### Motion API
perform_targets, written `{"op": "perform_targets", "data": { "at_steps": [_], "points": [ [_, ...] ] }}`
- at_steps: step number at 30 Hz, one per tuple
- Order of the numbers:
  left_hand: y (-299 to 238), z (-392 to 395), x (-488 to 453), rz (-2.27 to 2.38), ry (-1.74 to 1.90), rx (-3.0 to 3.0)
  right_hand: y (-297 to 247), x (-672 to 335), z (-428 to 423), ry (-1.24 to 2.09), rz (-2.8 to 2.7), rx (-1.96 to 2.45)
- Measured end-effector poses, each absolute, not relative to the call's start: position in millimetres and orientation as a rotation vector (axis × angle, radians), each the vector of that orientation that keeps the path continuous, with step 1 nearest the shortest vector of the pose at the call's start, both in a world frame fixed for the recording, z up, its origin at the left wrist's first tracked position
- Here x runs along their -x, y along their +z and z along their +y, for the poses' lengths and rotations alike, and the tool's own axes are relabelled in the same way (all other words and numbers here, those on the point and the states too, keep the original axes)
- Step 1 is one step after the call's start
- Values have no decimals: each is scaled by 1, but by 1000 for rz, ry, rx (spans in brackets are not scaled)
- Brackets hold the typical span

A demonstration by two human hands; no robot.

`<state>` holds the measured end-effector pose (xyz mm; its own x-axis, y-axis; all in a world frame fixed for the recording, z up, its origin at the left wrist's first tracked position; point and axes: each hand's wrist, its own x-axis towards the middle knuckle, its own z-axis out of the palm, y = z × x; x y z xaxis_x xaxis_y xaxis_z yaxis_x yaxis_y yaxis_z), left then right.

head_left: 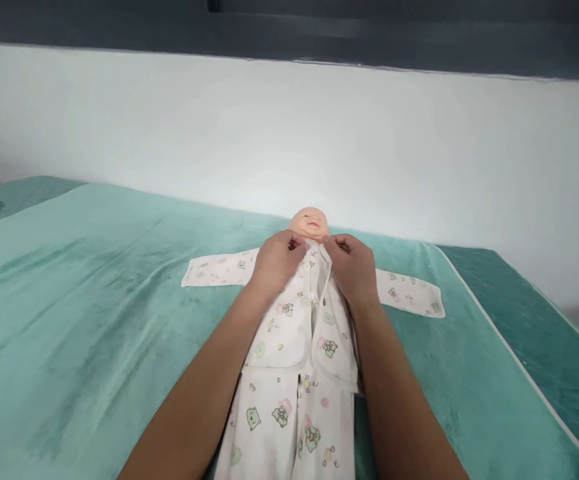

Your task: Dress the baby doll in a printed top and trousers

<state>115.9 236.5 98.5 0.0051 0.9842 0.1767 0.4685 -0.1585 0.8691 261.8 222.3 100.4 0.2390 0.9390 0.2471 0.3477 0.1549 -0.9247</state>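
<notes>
Doll (309, 223): where is it found?
It is laid on its back in the middle of the surface, on a teal cover (69, 300). Its head (307, 217) is turned toward the white wall (289, 133), and the sleeves (214, 269) are spread flat to either side.
How are the hands seen?
The left hand (276, 260) and right hand (353, 267) are both closed in a fingertip pinch on the top (289, 320), one on each front edge, just below the head.
Which step can be judged to be in hand?
The front of the top appears to be drawn together at the neck. Lower down, the panels are already overlapped above the trousers (279, 413).
What is called for at that spot?
A fine, light pinch, it is judged. The cloth is thin, soft cotton printed with small bears and is easily wrinkled. The head is hard, smooth plastic, and the cover is plush with a brushed nap.
</notes>
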Motion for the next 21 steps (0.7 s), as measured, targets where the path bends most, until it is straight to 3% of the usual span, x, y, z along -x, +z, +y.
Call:
{"op": "perform_targets", "data": {
  "at_steps": [8,12,21],
  "points": [
    [98,233,-117,1348,1441,-1511,98,-258,220,725,-1266,1360],
    [103,229,-121,1240,1349,-1297,97,-259,220,753,-1245,1345],
    [96,231,-120,1260,1312,-1424,96,-257,216,786,-1273,1270]
  ]
}}
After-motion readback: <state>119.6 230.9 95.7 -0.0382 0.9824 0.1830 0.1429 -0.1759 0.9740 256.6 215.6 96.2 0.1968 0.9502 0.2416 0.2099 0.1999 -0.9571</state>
